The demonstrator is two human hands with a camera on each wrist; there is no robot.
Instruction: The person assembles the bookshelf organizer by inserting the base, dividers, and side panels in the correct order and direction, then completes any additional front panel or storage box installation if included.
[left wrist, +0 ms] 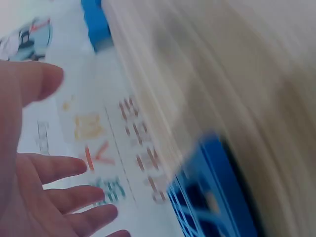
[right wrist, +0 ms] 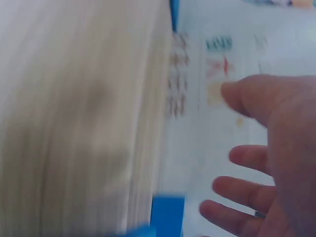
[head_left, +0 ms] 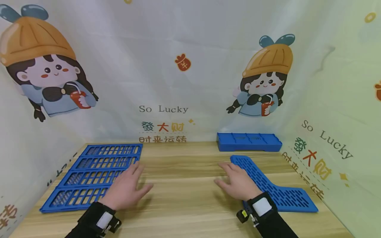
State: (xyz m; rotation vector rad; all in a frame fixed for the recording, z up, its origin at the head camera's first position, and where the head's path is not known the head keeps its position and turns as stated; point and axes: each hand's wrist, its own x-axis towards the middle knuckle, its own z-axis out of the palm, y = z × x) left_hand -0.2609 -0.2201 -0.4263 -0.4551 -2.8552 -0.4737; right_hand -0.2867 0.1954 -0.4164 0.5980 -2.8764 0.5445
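My left hand [head_left: 126,185] hovers over the inner edge of a blue slotted panel [head_left: 86,178], made up of several stacked grid sections, at the table's left. Its fingers are extended and nothing is in them; the left wrist view shows the palm and spread fingers [left wrist: 74,197]. On the other side, my right hand [head_left: 238,181] hangs beside and partly over a blue perforated L-shaped plate [head_left: 274,195], its fingers loosely stretched and holding nothing. In the right wrist view, the thumb [right wrist: 252,96] stands apart from the other fingers.
A long blue box-like piece [head_left: 249,142] with ribbed divisions lies at the back right, near the curtain. The wooden table [head_left: 178,198] has a printed white curtain [head_left: 208,89] behind it and along both sides.
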